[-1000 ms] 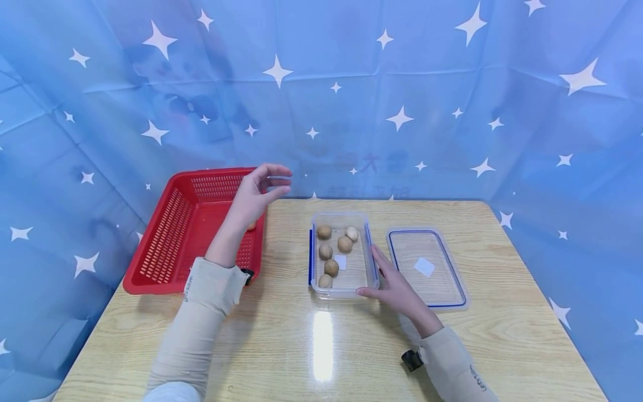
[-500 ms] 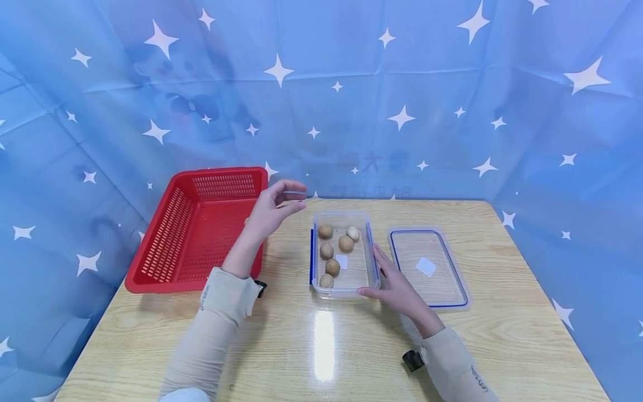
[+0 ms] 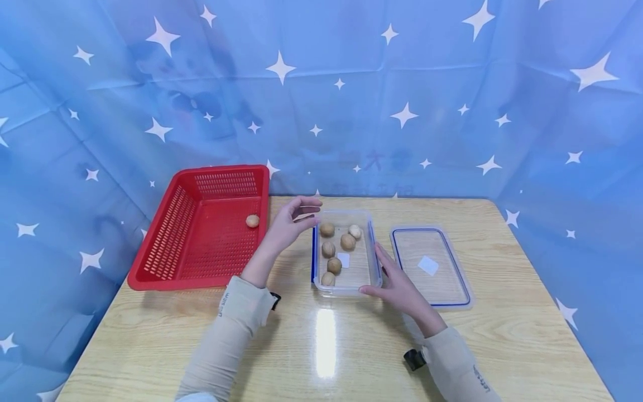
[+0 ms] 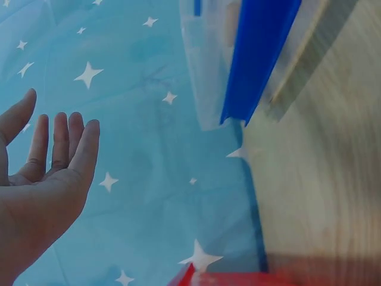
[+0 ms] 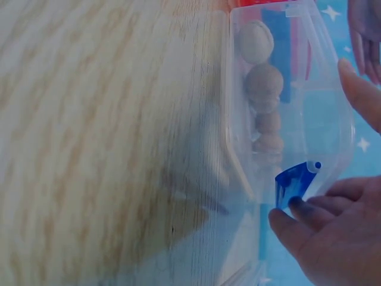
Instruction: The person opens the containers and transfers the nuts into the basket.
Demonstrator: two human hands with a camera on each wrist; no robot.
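Observation:
My left hand (image 3: pixel 290 223) hovers at the far left rim of a clear plastic food container (image 3: pixel 359 268). Its fingers are relaxed and slightly bent, and the left wrist view shows nothing in the palm. Several walnuts (image 3: pixel 328 249) lie in the container, mostly along its left side; one is paler. At the container's near right corner my right hand (image 3: pixel 399 287) steadies it, thumb against the front wall and fairly straight fingers along the right side. In the right wrist view, fingertips touch a blue latch (image 5: pixel 294 182).
A red plastic basket (image 3: pixel 208 251) stands at the left with one walnut (image 3: pixel 252 221) inside. The container's lid (image 3: pixel 427 287), edged with a blue seal, lies to the right. A starry blue curtain (image 3: pixel 321 100) hangs behind the wooden table (image 3: pixel 281 346).
My left hand has moved right and slightly nearer, from over the basket's right side to the container's rim, uncovering the walnut in the basket. My right hand stays on the container.

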